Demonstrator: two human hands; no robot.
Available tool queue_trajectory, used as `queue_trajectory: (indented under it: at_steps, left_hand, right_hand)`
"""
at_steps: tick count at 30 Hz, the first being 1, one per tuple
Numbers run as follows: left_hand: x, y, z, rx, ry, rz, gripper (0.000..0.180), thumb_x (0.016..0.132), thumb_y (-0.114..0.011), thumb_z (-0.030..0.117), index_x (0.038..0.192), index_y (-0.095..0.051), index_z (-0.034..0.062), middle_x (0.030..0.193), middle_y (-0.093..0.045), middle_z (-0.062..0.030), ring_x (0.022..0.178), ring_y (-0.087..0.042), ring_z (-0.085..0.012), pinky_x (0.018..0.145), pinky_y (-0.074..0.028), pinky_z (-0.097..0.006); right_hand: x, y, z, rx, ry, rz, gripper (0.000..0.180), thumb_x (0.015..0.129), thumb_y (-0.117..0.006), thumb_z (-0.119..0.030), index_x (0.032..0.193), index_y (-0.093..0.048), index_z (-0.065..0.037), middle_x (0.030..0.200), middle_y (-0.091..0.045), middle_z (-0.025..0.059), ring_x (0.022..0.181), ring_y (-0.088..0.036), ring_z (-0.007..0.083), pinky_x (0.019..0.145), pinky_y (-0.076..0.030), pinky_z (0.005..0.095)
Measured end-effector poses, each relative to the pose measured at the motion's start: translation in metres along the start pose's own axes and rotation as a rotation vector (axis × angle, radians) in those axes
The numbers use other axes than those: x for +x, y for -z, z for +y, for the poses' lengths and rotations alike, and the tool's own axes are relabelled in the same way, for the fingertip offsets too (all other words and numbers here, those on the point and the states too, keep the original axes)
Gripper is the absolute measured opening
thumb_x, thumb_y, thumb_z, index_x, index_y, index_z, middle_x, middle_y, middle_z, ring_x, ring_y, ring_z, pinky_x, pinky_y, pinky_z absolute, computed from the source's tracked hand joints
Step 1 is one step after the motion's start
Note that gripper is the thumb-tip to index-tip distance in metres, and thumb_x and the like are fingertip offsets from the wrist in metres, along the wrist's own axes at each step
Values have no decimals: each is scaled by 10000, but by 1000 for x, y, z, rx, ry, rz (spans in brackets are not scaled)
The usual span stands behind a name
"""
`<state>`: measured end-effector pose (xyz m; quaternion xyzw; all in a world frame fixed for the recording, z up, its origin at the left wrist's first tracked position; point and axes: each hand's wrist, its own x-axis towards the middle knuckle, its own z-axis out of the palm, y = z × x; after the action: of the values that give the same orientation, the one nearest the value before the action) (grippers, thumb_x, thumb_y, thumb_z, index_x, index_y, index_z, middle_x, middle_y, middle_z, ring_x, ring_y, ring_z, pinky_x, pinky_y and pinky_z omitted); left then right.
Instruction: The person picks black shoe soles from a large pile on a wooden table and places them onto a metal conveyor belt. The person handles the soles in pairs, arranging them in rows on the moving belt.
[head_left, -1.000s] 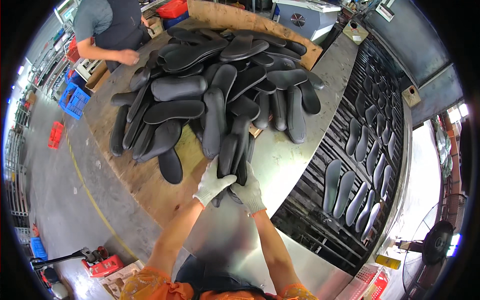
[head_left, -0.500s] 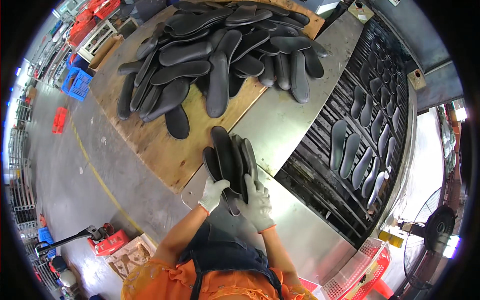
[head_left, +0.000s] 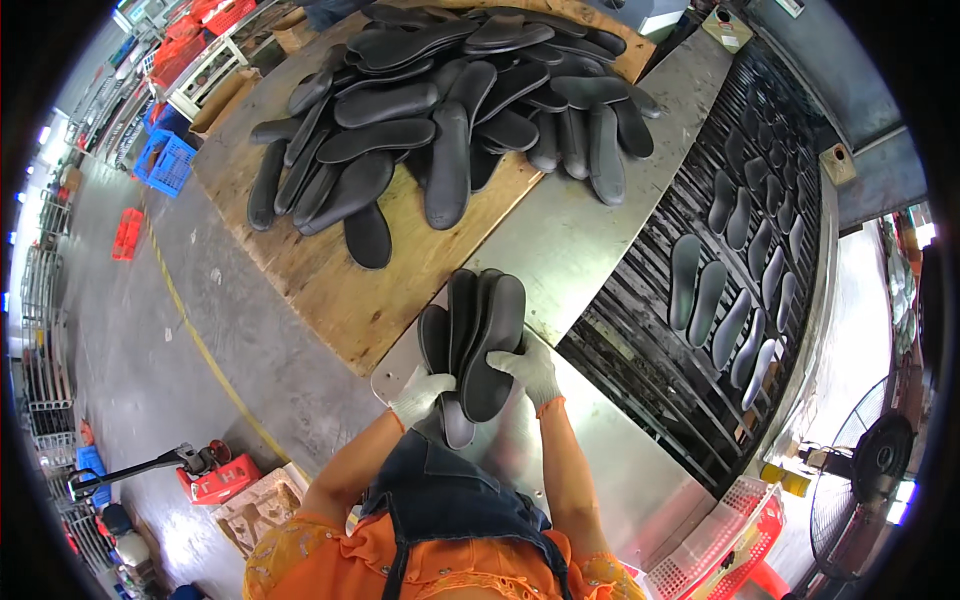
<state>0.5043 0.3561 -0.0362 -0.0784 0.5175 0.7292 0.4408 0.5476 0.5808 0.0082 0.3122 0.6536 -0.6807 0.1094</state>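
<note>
Between my gloved hands stands a fanned bundle of black insoles (head_left: pixel 496 345) above the metal plate. My left hand (head_left: pixel 421 397) grips the bundle's left side low down, its thumb across the insoles. My right hand (head_left: pixel 530 368) clasps the frontmost insole at the right edge, thumb over its face. A lighter underside shows on one insole (head_left: pixel 459 424) sticking out at the bottom. Beyond them a large heap of black insoles (head_left: pixel 390 140) covers much of the wooden board (head_left: pixel 400 300).
On the right, a slatted dark conveyor (head_left: pixel 640 370) carries rows of insoles (head_left: pixel 708 300). A metal table top (head_left: pixel 620 440) borders it. Red and white baskets (head_left: pixel 715 540) and a black fan (head_left: pixel 880 450) stand at the lower right. A red pallet jack (head_left: pixel 220 480) stands on the left floor.
The bundle has come nearer and turned, so the front insole's broad face now shows. My right hand has moved up and outward along its edge. The left hand has shifted slightly lower.
</note>
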Motion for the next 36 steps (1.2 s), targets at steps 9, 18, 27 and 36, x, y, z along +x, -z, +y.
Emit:
queue_trajectory:
  at_steps: [9, 18, 27, 36]
  left_hand:
    - [1, 0, 6, -186, 172, 109, 410, 886, -691, 66, 1270, -622, -60, 1108, -716, -140, 950, -701, -242, 836, -581, -368]
    - [20, -6, 0, -134, 154, -31, 496, 1018, -595, 243, 1443, -484, 12, 1367, -600, -146, 1201, -615, -298, 1049, -504, -467]
    - [109, -14, 76, 977, -368, 180, 802, 804, -831, 377, 1441, -504, 15, 1404, -573, -232, 1315, -537, -364, 1109, -412, -462]
    - [210, -77, 180, 1377, -484, 821, 1008, 755, -800, 212, 1589, -238, 138, 1463, -399, -288, 1292, -453, -489, 1088, -419, -527]
  right_hand:
    - [-11, 6, 38, 472, -50, -229, 650, 714, -815, -45, 1309, -581, 70, 1142, -692, 138, 1006, -675, 230, 913, -555, 373]
    - [-12, -11, 58, 491, 32, -128, 818, 691, -867, -102, 1419, -505, -10, 1202, -664, 102, 1087, -631, 223, 996, -508, 362]
    - [-22, 9, 66, 804, -73, 38, 719, 698, -821, 9, 1357, -535, -19, 1150, -674, 99, 1008, -663, 249, 890, -576, 436]
    - [-53, 58, 83, 912, -42, 149, 493, 721, -795, 37, 1193, -657, 4, 1043, -712, 90, 899, -691, 235, 852, -590, 438]
